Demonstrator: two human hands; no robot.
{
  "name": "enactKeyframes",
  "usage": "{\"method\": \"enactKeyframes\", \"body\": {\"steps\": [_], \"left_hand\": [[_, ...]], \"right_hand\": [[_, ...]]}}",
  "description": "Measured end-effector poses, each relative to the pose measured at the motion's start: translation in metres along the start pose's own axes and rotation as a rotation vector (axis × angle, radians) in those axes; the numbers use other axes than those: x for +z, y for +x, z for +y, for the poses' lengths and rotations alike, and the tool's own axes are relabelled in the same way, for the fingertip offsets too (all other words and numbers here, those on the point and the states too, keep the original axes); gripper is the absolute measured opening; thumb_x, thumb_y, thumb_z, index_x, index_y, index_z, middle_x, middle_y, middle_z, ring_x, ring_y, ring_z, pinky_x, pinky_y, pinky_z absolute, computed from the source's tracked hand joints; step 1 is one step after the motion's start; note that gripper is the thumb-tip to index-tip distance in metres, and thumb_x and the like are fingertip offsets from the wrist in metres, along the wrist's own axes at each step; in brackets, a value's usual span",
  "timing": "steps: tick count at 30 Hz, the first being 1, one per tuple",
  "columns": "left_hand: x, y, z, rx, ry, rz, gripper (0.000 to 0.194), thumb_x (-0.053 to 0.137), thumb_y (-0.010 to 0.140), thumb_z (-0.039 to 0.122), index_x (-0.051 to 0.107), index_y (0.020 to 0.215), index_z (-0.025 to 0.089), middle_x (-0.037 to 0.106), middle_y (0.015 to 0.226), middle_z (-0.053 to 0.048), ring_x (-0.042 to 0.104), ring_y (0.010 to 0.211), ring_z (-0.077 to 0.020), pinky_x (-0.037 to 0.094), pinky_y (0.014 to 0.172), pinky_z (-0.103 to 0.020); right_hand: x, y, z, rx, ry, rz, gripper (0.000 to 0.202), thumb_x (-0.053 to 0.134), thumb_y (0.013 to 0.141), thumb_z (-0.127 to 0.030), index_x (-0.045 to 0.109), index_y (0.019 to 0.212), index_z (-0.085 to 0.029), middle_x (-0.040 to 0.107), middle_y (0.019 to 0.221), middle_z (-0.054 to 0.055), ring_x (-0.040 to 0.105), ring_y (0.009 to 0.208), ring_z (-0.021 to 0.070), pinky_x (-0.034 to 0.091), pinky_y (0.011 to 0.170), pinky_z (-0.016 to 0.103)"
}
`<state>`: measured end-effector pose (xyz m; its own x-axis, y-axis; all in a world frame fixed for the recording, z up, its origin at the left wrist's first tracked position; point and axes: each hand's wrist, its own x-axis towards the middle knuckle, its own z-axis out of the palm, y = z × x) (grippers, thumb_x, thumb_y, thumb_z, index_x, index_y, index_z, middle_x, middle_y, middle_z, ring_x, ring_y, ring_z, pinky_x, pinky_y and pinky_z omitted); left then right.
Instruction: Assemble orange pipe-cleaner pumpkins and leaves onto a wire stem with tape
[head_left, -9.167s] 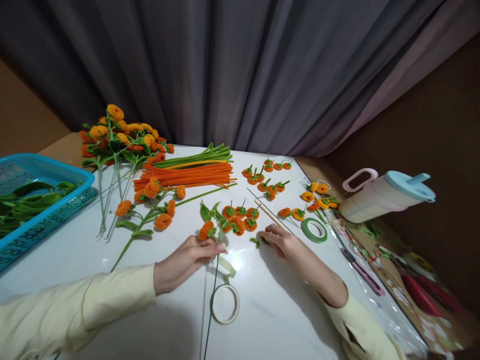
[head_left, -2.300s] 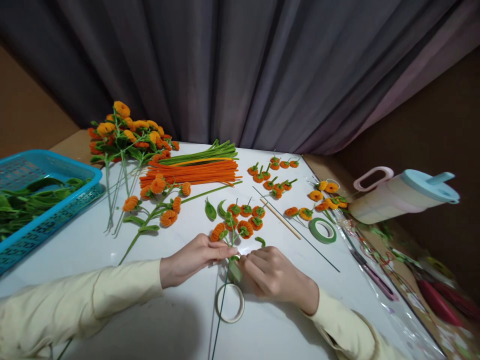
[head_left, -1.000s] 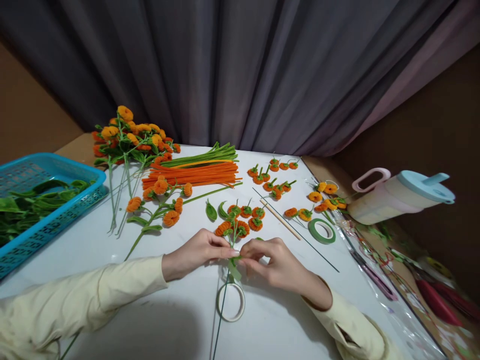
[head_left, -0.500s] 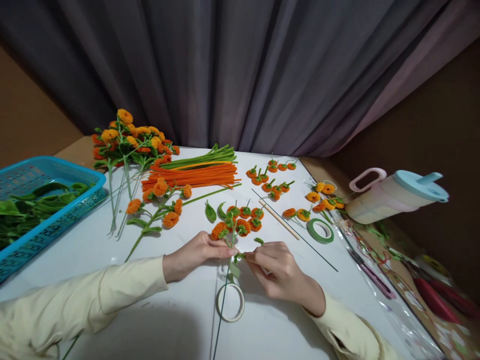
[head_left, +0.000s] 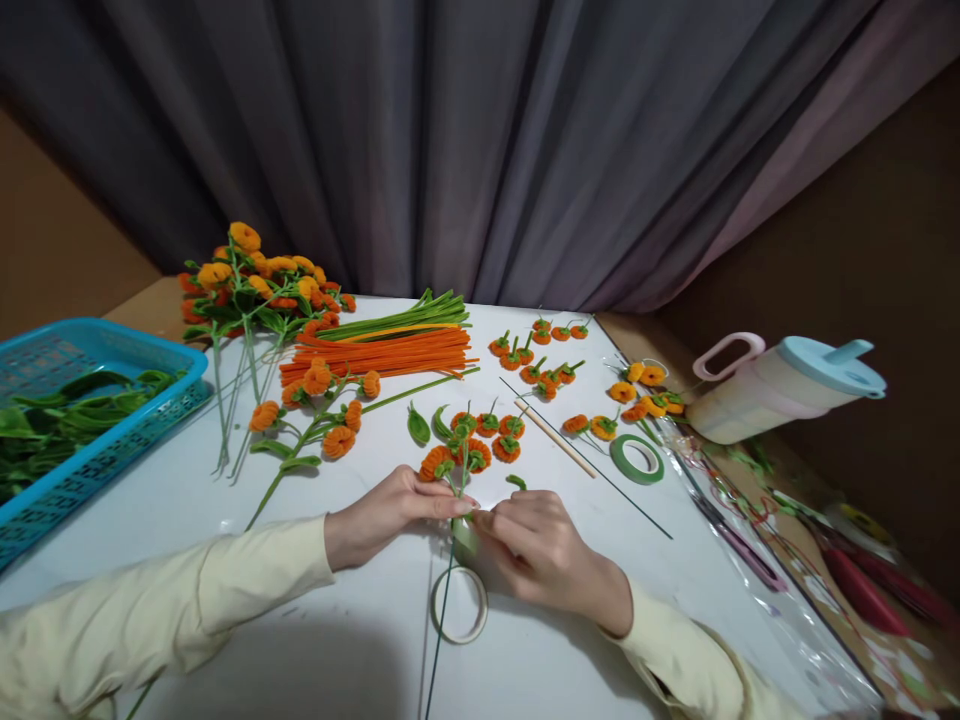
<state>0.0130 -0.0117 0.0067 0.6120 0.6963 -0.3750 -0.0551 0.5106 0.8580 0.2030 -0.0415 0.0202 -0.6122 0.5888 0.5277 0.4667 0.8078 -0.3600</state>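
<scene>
My left hand (head_left: 401, 503) is closed in a pinch round the stem of an orange chenille flower (head_left: 436, 463), whose long dark green wire (head_left: 441, 620) runs down toward me. My right hand (head_left: 544, 540) is closed with its fingertips at that stem, just below the left thumb. A bit of green shows at its fingertips, but what they grip is hidden. Pale green tape (head_left: 465, 540) hangs beside the stem above a tape roll (head_left: 460, 605) on the table. Several orange flower heads (head_left: 506, 448) and a green leaf (head_left: 418, 425) lie beyond my hands.
A blue basket (head_left: 187, 370) of green leaves stands left. Finished flower stems (head_left: 251, 290), orange chenille strips (head_left: 382, 352) and an assembled branch (head_left: 300, 440) lie behind. To the right are a wooden stick (head_left: 559, 440), green tape roll (head_left: 637, 460), tumbler (head_left: 765, 385) and scissors (head_left: 742, 550).
My right hand has shifted slightly left, its fingertips closer to the stem and covering most of the green piece that showed between the hands. My left hand keeps its grip.
</scene>
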Motion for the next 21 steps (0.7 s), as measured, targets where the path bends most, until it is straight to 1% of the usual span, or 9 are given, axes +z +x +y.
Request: {"method": "enactKeyframes", "body": {"steps": [3, 6, 8, 11, 12, 14, 16, 18, 21], "left_hand": [[0.001, -0.001, 0.001, 0.019, -0.004, 0.002, 0.018, 0.071, 0.068, 0.029, 0.071, 0.061, 0.013, 0.054, 0.056, 0.000, 0.043, 0.060, -0.0100, 0.033, 0.060, -0.023], [0.002, -0.002, 0.002, 0.020, 0.003, 0.022, 0.016, 0.071, 0.069, 0.028, 0.071, 0.061, 0.014, 0.052, 0.053, 0.002, 0.039, 0.057, -0.0090, 0.031, 0.058, -0.022], [0.003, -0.003, 0.001, 0.020, 0.010, 0.029, 0.017, 0.070, 0.069, 0.028, 0.070, 0.059, 0.014, 0.050, 0.052, 0.003, 0.038, 0.056, -0.0088, 0.029, 0.056, -0.022], [0.004, -0.003, 0.000, 0.015, 0.008, 0.039, 0.018, 0.070, 0.069, 0.029, 0.070, 0.059, 0.014, 0.053, 0.052, 0.002, 0.039, 0.056, -0.0092, 0.029, 0.056, -0.023], [0.004, -0.003, 0.000, 0.014, 0.008, 0.042, 0.018, 0.070, 0.069, 0.029, 0.070, 0.060, 0.014, 0.054, 0.053, 0.001, 0.040, 0.056, -0.0094, 0.029, 0.055, -0.023], [0.005, -0.004, 0.000, 0.013, 0.014, 0.051, 0.018, 0.070, 0.070, 0.030, 0.071, 0.063, 0.013, 0.057, 0.055, 0.000, 0.041, 0.056, -0.0099, 0.030, 0.056, -0.023], [0.006, -0.004, 0.000, 0.015, 0.032, 0.075, 0.020, 0.069, 0.070, 0.031, 0.071, 0.064, 0.012, 0.057, 0.056, -0.001, 0.041, 0.058, -0.0103, 0.030, 0.056, -0.024], [0.007, -0.005, 0.001, 0.014, 0.053, 0.104, 0.021, 0.069, 0.070, 0.032, 0.071, 0.064, 0.011, 0.056, 0.056, -0.001, 0.041, 0.058, -0.0105, 0.029, 0.056, -0.024], [0.008, -0.007, 0.002, 0.006, 0.067, 0.135, 0.023, 0.069, 0.069, 0.033, 0.070, 0.064, 0.011, 0.053, 0.055, 0.000, 0.038, 0.057, -0.0099, 0.026, 0.054, -0.024]], "right_hand": [[-0.014, 0.006, 0.000, 0.267, 0.311, -0.123, 0.011, 0.049, 0.082, -0.015, 0.057, 0.075, -0.014, 0.060, 0.065, 0.003, 0.051, 0.056, 0.0120, 0.040, 0.056, 0.024], [-0.026, 0.011, 0.002, 0.550, 0.688, -0.223, 0.014, 0.054, 0.083, -0.028, 0.059, 0.083, -0.014, 0.064, 0.081, 0.006, 0.058, 0.073, 0.0153, 0.047, 0.068, 0.027], [-0.025, 0.011, 0.001, 0.698, 0.894, -0.246, 0.022, 0.063, 0.077, -0.035, 0.057, 0.084, -0.015, 0.062, 0.086, 0.006, 0.058, 0.079, 0.0163, 0.047, 0.073, 0.029], [-0.008, 0.008, -0.003, 0.874, 1.109, -0.235, 0.040, 0.078, 0.061, -0.036, 0.051, 0.083, -0.016, 0.057, 0.080, 0.001, 0.056, 0.075, 0.0136, 0.046, 0.073, 0.029], [-0.001, 0.007, -0.006, 0.910, 1.140, -0.209, 0.044, 0.080, 0.056, -0.036, 0.050, 0.081, -0.017, 0.056, 0.077, -0.001, 0.055, 0.071, 0.0121, 0.045, 0.072, 0.028], [0.011, 0.006, -0.011, 0.944, 1.145, -0.134, 0.044, 0.082, 0.053, -0.035, 0.049, 0.076, -0.016, 0.055, 0.071, -0.003, 0.052, 0.066, 0.0102, 0.043, 0.068, 0.026], [0.017, 0.005, -0.014, 0.969, 1.145, -0.080, 0.040, 0.079, 0.059, -0.037, 0.048, 0.073, -0.016, 0.055, 0.063, -0.004, 0.051, 0.058, 0.0090, 0.042, 0.061, 0.024], [0.019, 0.006, -0.015, 0.994, 1.158, -0.063, 0.037, 0.074, 0.065, -0.040, 0.048, 0.073, -0.016, 0.053, 0.051, -0.006, 0.048, 0.046, 0.0077, 0.040, 0.053, 0.023], [0.015, 0.006, -0.014, 1.008, 1.149, -0.070, 0.036, 0.073, 0.067, -0.043, 0.050, 0.069, -0.015, 0.051, 0.042, -0.007, 0.042, 0.038, 0.0063, 0.037, 0.047, 0.021]]}}
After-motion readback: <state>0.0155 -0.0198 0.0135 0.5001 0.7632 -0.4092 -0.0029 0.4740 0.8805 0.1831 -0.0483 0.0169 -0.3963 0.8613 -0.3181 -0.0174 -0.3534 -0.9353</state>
